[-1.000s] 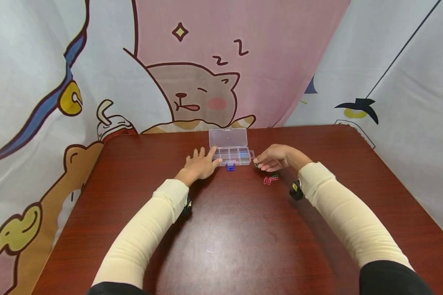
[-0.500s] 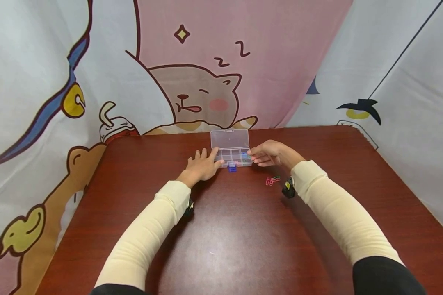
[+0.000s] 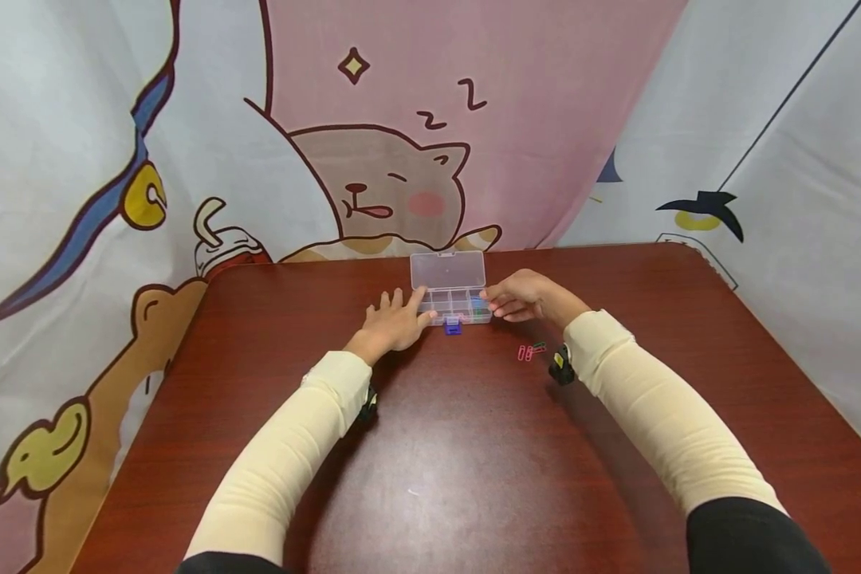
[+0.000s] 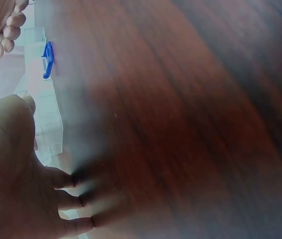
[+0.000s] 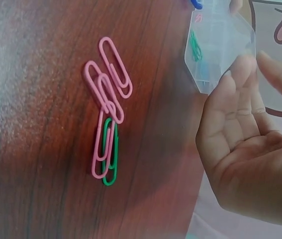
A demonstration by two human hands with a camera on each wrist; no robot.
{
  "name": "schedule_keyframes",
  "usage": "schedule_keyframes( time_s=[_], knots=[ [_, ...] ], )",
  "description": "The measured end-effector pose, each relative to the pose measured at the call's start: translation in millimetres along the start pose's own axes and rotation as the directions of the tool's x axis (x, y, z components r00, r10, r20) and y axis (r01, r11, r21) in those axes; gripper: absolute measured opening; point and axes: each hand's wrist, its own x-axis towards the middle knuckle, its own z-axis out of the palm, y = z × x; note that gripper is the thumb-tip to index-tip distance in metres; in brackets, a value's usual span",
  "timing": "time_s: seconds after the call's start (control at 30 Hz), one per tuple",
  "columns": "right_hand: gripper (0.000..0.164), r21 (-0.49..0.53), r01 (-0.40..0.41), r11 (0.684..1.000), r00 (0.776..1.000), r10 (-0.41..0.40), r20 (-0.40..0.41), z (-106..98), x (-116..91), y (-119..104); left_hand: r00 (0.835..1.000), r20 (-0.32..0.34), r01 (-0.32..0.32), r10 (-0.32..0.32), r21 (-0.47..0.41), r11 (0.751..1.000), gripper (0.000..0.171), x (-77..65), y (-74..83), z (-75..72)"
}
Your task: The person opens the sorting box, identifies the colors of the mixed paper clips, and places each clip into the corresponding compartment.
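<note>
A clear plastic compartment box [image 3: 441, 296] stands on the table with its lid [image 3: 448, 271] raised at the back. My left hand [image 3: 391, 325] is spread at the box's left end, thumb and forefinger against it, the other fingers straight. My right hand [image 3: 525, 296] is at the right end, fingers loosely bent over the compartments; the right wrist view shows thumb and fingertips apart, with no clip between them. Inside the box lie green paper clips [image 5: 196, 46], a bit of pink and something blue [image 3: 477, 303]. Several pink paper clips [image 5: 115, 67] and a green paper clip [image 5: 113, 169] lie on the table.
A blue latch [image 3: 452, 327] hangs at the front of the box. The brown wooden table [image 3: 430, 446] reaches back to a cartoon-printed cloth [image 3: 402, 183]. Black wrist cameras sit under both cuffs.
My right hand has moved left to the box's right end; the green paper clip it pinched a second ago no longer shows in its fingers. The left hand stays at the box.
</note>
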Motion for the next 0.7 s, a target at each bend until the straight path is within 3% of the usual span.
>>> schedule_keyframes(
  time_s=[0.47,0.7],
  knots=[
    [0.042,-0.04,-0.013,0.999,1.0,0.014,0.023,-3.1,-3.3,1.8,1.0,-0.013,-0.011,0.011,-0.005,1.0,0.064,0.5,-0.5,0.3],
    [0.032,-0.067,-0.027,0.997,0.999,0.03,0.042,-8.0,-8.1,5.5,1.0,-0.004,-0.009,0.009,-0.014,1.0,0.064,0.8,-1.0,1.9]
  ],
)
